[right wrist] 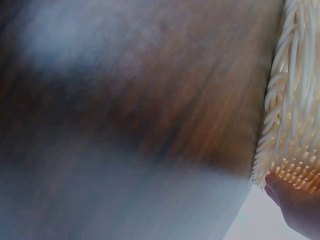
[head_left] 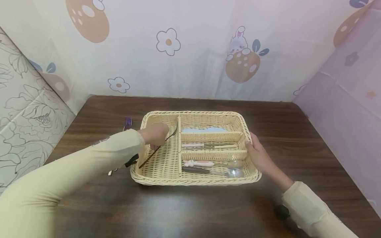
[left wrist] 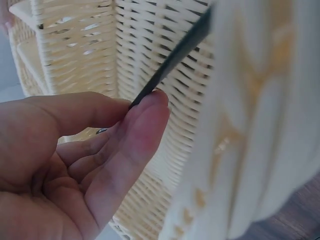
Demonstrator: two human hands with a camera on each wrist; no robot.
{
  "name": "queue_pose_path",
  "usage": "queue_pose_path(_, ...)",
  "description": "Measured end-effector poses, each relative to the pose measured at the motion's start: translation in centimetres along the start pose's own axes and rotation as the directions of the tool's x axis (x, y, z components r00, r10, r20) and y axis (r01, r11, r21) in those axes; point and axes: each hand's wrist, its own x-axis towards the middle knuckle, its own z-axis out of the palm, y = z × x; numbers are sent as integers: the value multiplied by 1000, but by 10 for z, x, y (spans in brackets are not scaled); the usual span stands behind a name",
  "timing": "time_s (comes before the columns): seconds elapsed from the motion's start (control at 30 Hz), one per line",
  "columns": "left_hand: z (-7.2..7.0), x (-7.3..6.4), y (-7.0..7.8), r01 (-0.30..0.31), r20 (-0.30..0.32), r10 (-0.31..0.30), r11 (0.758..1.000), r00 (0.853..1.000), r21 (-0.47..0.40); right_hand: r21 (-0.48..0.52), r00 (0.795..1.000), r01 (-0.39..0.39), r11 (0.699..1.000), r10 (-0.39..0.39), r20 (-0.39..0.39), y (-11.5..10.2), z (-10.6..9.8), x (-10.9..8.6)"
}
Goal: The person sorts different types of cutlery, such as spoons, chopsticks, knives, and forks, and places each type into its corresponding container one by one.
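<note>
A cream woven cutlery basket (head_left: 193,181) with several compartments sits on the table. My left hand (head_left: 156,134) is over its wide left compartment and pinches a slim dark fork (head_left: 153,153) between thumb and fingers. The fork lies slanted, one end by the divider and the other at the near left wall. In the left wrist view, the fork's dark handle (left wrist: 172,60) runs up from the fingertips, and its head is hidden. At the other end, my right hand (head_left: 259,153) grips the basket's right rim, thumb over the edge; the right wrist view shows the thumb at the weave (right wrist: 295,160).
Spoons (head_left: 235,173) lie in the near right compartment, slim light-handled utensils (head_left: 193,145) in the middle one, and something pale blue (head_left: 205,130) in the far one. Left of the basket, a purple fork (head_left: 128,121) and a black-handled utensil (head_left: 131,161) lie on the table.
</note>
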Motion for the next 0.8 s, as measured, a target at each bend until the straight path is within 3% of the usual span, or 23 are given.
queue_pose_path(0.3, 4, 6, -2, 7, 4, -7, 1000, 1000, 7, -16, 1000, -13, 1000, 13, -3, -1, -1, -1)
queue_pose_path(0.57, 9, 14, -1, 98, 43, -98, 995, 994, -11, -16, 1000, -8, 1000, 8, -3, 1, -1, -1)
queue_pose_path(0.7, 9, 12, -1, 65, 20, -65, 998, 998, 9, -17, 1000, -19, 1000, 18, -10, 3, 0, -2)
queue_pose_path(0.8, 3, 2, -2, 16, -47, -15, 1000, 999, 14, -12, 1000, -27, 1000, 27, -9, 3, 2, -3)
